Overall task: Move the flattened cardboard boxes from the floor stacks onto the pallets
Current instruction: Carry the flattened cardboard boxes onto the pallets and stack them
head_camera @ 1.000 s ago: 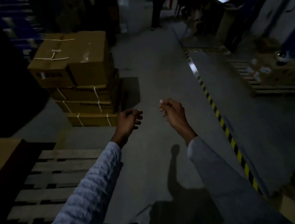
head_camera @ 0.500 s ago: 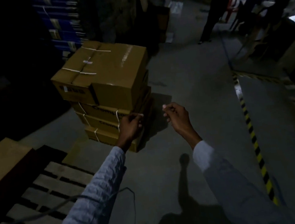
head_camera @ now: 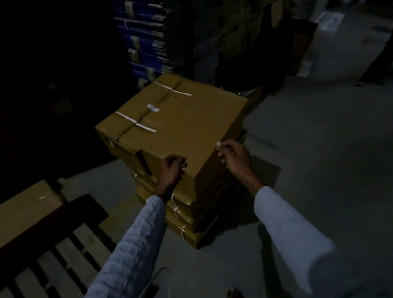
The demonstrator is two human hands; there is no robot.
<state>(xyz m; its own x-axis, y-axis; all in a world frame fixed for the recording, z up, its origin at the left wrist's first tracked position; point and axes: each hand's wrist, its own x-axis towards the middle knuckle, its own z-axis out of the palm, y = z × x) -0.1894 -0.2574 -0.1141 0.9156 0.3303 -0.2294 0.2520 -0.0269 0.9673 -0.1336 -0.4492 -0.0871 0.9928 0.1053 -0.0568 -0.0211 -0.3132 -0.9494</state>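
Over the near edge of the stack both my hands hang, neither one holding anything. My left hand has its fingers loosely curled just above the near left corner of the top bundle; my right hand is curled the same way at the near right edge, finger and thumb close together. Whether either grip actually touches the cardboard I cannot tell in this dim light.

I judge this to be the reach, with the lift not yet begun. The next move calls for both grips to go under or around the top bundle's near edge, then raise it level, since flat cardboard tied with white string may sag or slide.

The stack stands on the floor, several tied bundles high, the top one skewed against those below. The pallet lies low to my left, its near slats bare, with one brown sheet on its far part. It is near, so the carry should be short.
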